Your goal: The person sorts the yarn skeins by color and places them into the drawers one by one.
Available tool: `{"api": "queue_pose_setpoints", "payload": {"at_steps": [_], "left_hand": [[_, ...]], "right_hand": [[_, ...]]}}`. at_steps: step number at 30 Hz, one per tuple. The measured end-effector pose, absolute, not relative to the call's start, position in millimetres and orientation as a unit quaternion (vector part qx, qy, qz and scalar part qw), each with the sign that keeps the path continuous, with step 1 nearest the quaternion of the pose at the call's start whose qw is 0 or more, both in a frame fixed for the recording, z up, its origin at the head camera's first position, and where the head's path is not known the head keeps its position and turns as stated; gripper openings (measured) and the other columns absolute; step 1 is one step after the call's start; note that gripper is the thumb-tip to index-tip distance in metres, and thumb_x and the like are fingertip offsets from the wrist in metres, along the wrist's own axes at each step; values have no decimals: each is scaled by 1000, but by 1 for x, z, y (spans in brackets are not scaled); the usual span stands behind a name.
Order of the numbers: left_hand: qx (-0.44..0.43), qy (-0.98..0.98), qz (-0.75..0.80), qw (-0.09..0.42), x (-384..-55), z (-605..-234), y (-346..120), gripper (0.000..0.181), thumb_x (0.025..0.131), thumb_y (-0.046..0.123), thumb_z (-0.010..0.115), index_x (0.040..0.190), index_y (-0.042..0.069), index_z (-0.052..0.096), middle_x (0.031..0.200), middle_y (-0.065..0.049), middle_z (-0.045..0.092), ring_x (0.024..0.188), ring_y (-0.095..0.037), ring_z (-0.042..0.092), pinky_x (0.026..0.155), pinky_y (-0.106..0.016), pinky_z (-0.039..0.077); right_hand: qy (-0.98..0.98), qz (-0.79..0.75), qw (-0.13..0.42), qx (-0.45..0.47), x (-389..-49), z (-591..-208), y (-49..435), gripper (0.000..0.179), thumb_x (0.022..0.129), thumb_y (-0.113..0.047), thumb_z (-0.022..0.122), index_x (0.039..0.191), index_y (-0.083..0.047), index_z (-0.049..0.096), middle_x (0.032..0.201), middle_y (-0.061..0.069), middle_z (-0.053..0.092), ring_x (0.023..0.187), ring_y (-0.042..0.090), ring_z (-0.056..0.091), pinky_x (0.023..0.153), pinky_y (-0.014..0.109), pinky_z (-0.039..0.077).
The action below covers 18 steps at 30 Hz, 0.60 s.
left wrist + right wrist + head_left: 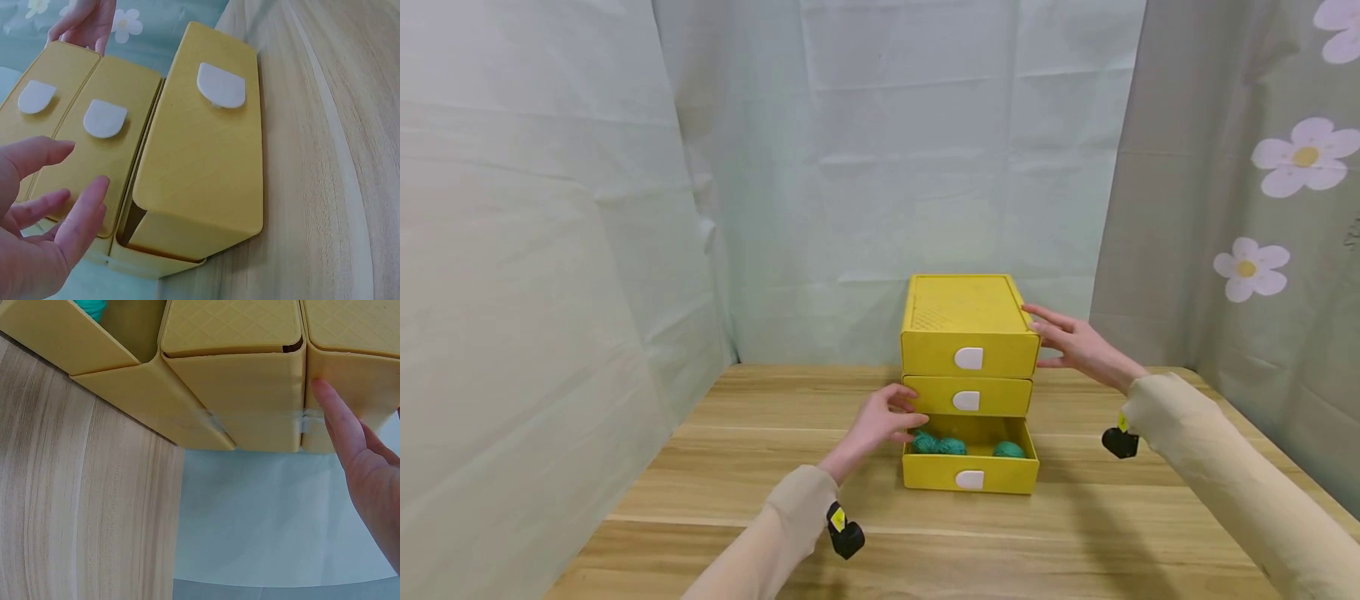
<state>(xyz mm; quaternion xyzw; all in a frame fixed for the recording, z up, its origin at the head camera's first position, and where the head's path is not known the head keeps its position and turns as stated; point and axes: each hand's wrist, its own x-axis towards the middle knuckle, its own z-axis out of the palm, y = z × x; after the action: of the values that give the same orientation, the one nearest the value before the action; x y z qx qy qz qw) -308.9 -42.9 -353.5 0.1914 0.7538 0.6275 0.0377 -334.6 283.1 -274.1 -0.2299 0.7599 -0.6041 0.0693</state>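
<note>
A yellow three-tier drawer unit (962,302) stands on the table, each drawer front bearing a white tab handle. Its bottom drawer (934,473) is pulled out, with teal yarn balls (952,447) inside, two at the left and one at the right; the upper two drawers are closed. My left hand (878,418) is by the unit's left front, fingers spread and loosely bent around nothing. In the left wrist view, its fingers hover before the closed fronts. My right hand (1081,348) rests with extended fingers against the top tier's right side, holding nothing.
The wooden table (760,467) extends on both sides and in front of the unit. Pale cloth (910,167) hangs behind and to the left. A grey curtain with white flowers (1303,158) hangs at the right. Black wrist cameras (847,540) sit below both sleeves.
</note>
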Motion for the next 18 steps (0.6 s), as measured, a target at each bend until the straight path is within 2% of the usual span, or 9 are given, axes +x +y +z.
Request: {"api": "queue_pose_setpoints", "payload": {"at_steps": [4, 8, 11, 14, 18], "left_hand": [[234, 741, 628, 36, -301, -346, -42, 38, 76, -2, 70, 109, -11, 53, 100, -27, 54, 84, -30, 56, 64, -37, 52], [303, 755, 581, 15, -283, -333, -39, 29, 78, -3, 68, 105, -10, 58, 99, -21, 59, 88, -35, 57, 66, -30, 51], [339, 764, 548, -2, -273, -329, -36, 20, 79, -3, 67, 98, -6, 62, 92, -15, 62, 83, -32, 58, 65, -26, 50], [365, 768, 526, -16, -273, -337, -33, 13, 78, -2, 68, 90, -4, 66, 85, -13, 64, 75, -28, 60, 62, -27, 50], [366, 782, 505, 1, -279, -355, -28, 9, 78, 2, 69, 85, -3, 70, 78, -6, 67, 67, -18, 62, 60, -24, 50]], "right_hand": [[759, -607, 71, -226, -335, -274, 283, 58, 97, -29, 42, 146, -13, 15, 145, 16, 17, 123, 39, 28, 89, 52, 36], [758, -609, 72, -221, -335, -274, 282, 58, 97, -29, 43, 146, -13, 16, 145, 16, 18, 122, 39, 29, 88, 51, 37], [757, -611, 73, -219, -335, -274, 282, 58, 97, -29, 43, 146, -13, 16, 145, 16, 19, 122, 39, 29, 88, 51, 37], [758, -611, 72, -219, -335, -273, 282, 58, 97, -29, 42, 146, -13, 15, 145, 16, 18, 122, 39, 29, 88, 52, 36], [757, -612, 73, -218, -335, -273, 282, 59, 97, -30, 43, 146, -13, 15, 145, 16, 18, 123, 40, 27, 90, 55, 32]]}}
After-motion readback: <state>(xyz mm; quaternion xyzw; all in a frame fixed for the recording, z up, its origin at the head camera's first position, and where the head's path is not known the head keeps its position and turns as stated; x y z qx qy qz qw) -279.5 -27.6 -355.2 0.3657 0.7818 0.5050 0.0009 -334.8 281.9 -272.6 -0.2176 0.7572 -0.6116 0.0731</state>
